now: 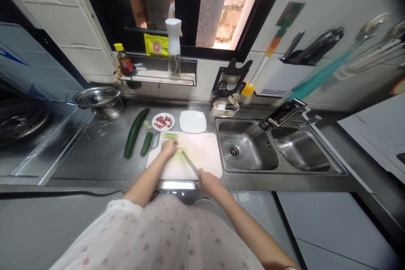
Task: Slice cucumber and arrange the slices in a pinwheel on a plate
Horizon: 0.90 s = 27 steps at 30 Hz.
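Observation:
My right hand [209,182] is closed round the handle of a kitchen knife [190,163], its blade slanting up and left over the white cutting board [205,147]. By the knife's tip lies a pale green cucumber slice [179,150]. My left hand [169,149] rests at the left of the board with its fingers curled together; whatever they may hold is hidden. Just beyond them is a row of cucumber slices [170,136]. Left of the board lie a long whole cucumber [136,133] and a shorter cucumber piece [146,144].
Behind the board stand a plate of chopped red pieces [163,128] and a white square plate [193,121]. A few cucumber bits [147,124] lie beside them. To the right is a double sink [249,166] with a black faucet [283,114]. A lidded steel pot [100,100] stands back left.

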Each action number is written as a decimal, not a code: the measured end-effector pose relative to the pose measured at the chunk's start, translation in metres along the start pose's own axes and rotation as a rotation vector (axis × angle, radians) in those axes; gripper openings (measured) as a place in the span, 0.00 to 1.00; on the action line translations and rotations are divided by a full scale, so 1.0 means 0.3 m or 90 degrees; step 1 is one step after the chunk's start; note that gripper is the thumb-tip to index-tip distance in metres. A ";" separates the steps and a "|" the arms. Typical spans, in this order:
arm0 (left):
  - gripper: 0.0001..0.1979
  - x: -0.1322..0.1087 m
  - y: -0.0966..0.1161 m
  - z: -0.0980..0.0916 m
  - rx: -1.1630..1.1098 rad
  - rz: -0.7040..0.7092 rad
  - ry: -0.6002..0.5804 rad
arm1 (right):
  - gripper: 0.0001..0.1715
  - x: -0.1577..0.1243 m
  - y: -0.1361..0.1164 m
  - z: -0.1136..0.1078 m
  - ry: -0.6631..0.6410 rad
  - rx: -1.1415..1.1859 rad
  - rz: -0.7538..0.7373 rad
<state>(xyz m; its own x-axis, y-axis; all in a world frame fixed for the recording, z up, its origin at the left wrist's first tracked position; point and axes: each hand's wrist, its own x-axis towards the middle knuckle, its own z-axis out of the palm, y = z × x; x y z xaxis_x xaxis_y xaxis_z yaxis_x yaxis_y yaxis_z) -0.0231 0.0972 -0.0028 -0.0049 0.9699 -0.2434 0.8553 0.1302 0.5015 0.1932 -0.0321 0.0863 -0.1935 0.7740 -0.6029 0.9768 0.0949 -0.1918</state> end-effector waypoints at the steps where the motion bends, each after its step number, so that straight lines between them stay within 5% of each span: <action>1: 0.12 -0.001 -0.001 0.002 0.000 0.000 0.002 | 0.15 -0.005 0.004 0.001 0.001 0.000 -0.002; 14: 0.13 -0.103 -0.003 0.037 0.051 0.111 0.021 | 0.15 -0.053 0.015 -0.005 -0.037 0.022 0.027; 27: 0.05 -0.098 0.022 0.029 -0.081 0.001 0.014 | 0.16 -0.053 0.031 0.013 -0.035 0.055 0.047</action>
<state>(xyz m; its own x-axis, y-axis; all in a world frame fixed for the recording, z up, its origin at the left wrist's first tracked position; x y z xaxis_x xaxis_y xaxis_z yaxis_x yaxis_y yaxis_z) -0.0128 0.0679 0.0003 -0.0164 0.9740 -0.2259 0.7830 0.1530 0.6030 0.2049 -0.0459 0.0912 -0.1279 0.7412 -0.6590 0.9776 -0.0179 -0.2099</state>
